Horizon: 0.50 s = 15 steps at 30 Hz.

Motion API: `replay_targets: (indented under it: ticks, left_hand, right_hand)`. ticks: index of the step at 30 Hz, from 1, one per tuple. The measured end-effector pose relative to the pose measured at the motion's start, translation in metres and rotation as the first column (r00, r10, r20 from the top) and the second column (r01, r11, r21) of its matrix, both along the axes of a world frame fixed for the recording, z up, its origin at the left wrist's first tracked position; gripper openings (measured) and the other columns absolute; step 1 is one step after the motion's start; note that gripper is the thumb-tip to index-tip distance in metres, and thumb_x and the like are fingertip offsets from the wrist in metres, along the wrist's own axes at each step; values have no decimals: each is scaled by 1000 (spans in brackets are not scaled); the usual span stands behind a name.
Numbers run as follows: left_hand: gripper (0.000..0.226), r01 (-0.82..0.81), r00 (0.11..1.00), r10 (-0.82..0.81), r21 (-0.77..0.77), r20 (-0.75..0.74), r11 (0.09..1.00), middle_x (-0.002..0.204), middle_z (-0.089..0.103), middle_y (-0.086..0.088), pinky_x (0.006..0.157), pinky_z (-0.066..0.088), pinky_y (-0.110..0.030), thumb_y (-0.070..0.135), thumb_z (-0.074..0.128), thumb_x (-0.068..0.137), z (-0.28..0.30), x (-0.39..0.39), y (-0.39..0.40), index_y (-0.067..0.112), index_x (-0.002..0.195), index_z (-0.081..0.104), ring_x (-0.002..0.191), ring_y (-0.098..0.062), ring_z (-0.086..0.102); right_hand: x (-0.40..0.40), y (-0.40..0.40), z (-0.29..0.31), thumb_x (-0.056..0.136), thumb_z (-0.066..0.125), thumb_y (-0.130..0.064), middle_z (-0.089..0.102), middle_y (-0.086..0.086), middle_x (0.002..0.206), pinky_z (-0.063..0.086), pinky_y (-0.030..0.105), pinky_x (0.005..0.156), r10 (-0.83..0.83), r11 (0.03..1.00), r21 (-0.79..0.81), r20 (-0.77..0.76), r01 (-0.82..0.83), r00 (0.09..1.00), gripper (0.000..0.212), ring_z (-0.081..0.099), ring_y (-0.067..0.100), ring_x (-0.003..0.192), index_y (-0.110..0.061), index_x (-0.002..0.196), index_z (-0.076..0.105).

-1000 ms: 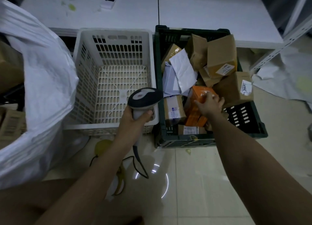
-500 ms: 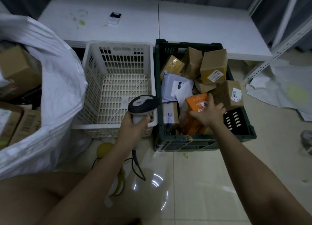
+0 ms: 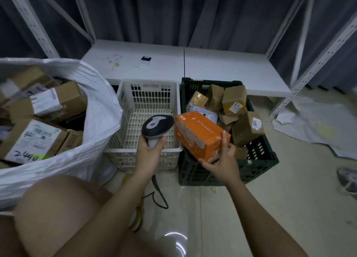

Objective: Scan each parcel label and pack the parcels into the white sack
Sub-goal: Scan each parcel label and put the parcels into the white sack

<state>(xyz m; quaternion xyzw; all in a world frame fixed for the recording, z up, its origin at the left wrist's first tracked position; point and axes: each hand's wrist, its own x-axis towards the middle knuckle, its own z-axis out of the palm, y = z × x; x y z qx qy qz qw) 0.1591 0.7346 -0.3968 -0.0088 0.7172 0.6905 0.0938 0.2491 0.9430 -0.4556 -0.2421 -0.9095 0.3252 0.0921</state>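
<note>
My right hand [image 3: 222, 162] holds an orange parcel [image 3: 199, 135] by its near end, lifted above the front left corner of the dark green crate [image 3: 258, 160]. My left hand [image 3: 150, 150] grips the handle of a grey and black barcode scanner [image 3: 157, 124], whose head sits just left of the parcel's end. Several brown cardboard parcels [image 3: 234, 102] lie piled in the crate. The white sack [image 3: 100, 117] stands open at the left, with several labelled boxes [image 3: 34, 139] inside it.
A white plastic basket [image 3: 148, 114] stands between sack and crate. Behind them runs a low white shelf [image 3: 212, 65] with a small black-and-white device [image 3: 145, 61]. White paper [image 3: 316, 125] lies on the tiled floor at right. The scanner cable [image 3: 159, 193] trails on the floor.
My right hand has lifted the orange parcel out of the crate and brought it up beside the scanner. The camera has tilted upward, showing more of the shelf and sack.
</note>
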Motion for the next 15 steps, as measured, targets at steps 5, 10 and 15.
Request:
replay_targets:
  ticks: [5,10,15]
  left_hand:
    - [48,-24,1000,24,14,-4,1000,115,61,-5,74,48,-21,17,65,89,5,10,-14,15,134,46,92,-15,61]
    - [47,-7,1000,6,9,9,1000,116,62,-8,88,51,-38,19,65,89,8,12,-14,14,132,47,101,-24,62]
    - [45,12,1000,-12,17,10,1000,110,63,-4,87,51,-36,22,66,88,9,8,-16,17,129,49,98,-21,63]
  right_hand:
    - [8,-12,-15,71,81,-45,9,1,150,49,52,96,-22,998,-58,-18,21,1000,108,40,41,131,-38,145,3]
    - [5,-12,-14,73,82,-37,17,0,150,41,45,104,-124,975,-196,-109,101,986,96,34,26,134,-30,144,18]
    - [-17,-9,0,77,74,-52,41,5,144,49,47,99,-324,803,-564,-140,193,936,76,48,23,124,-31,138,33]
